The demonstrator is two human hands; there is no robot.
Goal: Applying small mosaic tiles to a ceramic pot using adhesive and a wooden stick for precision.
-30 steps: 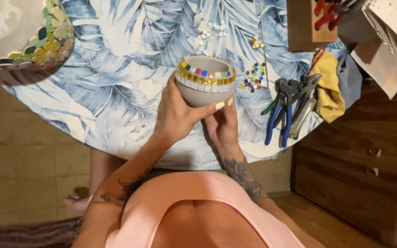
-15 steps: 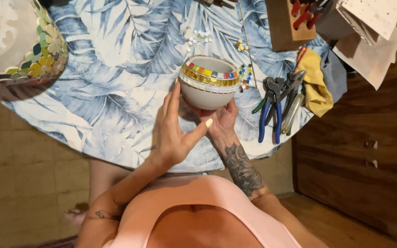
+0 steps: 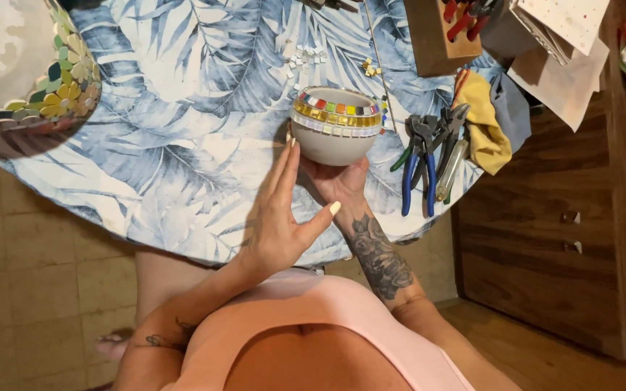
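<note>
Your right hand [image 3: 338, 181] cups the white ceramic bowl with coloured mosaic-tile rim [image 3: 335, 134] at upper centre; your left hand [image 3: 280, 217], fingers released, touches its side.

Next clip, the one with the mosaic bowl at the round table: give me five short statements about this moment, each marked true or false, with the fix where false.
1. The right hand cups the white bowl from underneath. True.
2. The bowl's rim is plain white all round. False: a band of coloured tiles runs around it.
3. The left hand is clenched round the bowl. False: it is open and flat, fingertips at the bowl's side.
4. Pliers with blue and green handles lie on the leaf-print tablecloth, to the right of the bowl. True.
5. The yellow cloth lies under the bowl. False: it lies apart, at the table's right edge beyond the pliers.
</note>
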